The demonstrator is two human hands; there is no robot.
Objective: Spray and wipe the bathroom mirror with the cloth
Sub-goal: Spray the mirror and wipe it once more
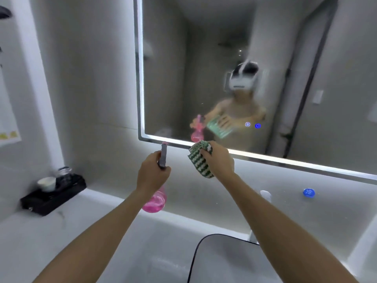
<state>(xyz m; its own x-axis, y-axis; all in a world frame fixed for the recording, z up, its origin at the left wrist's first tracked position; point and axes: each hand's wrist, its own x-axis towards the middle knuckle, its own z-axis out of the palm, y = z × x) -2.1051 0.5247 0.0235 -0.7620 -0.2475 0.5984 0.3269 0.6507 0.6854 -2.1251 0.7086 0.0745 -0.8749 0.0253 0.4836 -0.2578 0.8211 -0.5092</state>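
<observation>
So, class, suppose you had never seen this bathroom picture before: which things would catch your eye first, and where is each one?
The pink spray bottle stands out most, held up in the left hand at centre, nozzle toward the mirror. Beside it the right hand grips a green-and-white cloth just below the mirror's glowing lower edge. A small blue cap sits on the white ledge at right.

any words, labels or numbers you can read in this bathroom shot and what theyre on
No text can be read.
Blue cap on the counter: a white mark, too blurred to read.
Mirror: two lit touch icons, symbols only, no words.
Paper on the left wall: yellow marks, blurred.
Spray bottle: no label visible.
</observation>
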